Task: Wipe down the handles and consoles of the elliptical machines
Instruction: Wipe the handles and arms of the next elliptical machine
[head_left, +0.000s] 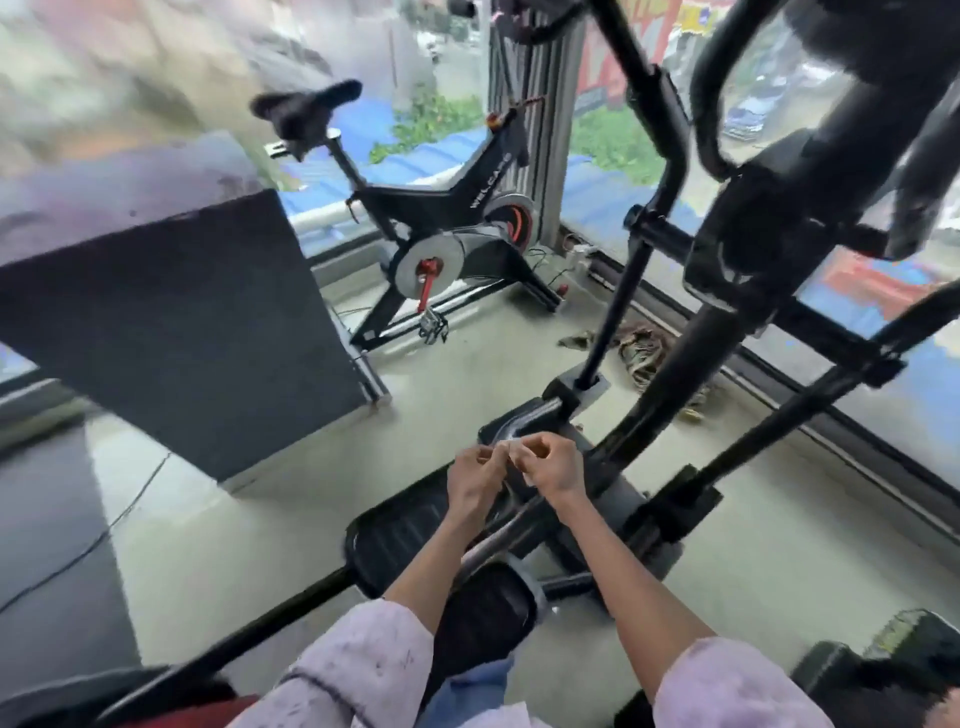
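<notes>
Both my hands meet low in the middle of the view, over the elliptical's pedals. My left hand (475, 475) and my right hand (548, 462) each pinch a small pale, thin thing (511, 448) between their fingertips; it is too small and blurred to identify. The black elliptical machine (670, 332) rises in front of me. Its console (748, 218) hangs at the upper right, seen from behind and below. A long black handle bar (631, 78) runs up on the left of the console, and a curved handle (717, 98) loops beside it.
A black spin bike (452, 228) stands by the window ahead. A dark slanted panel (171, 322) fills the left. Rags or cloth (641, 348) lie on the floor by the window frame. A cable (104, 535) crosses the pale floor at left. Foot pedals (410, 530) sit below my hands.
</notes>
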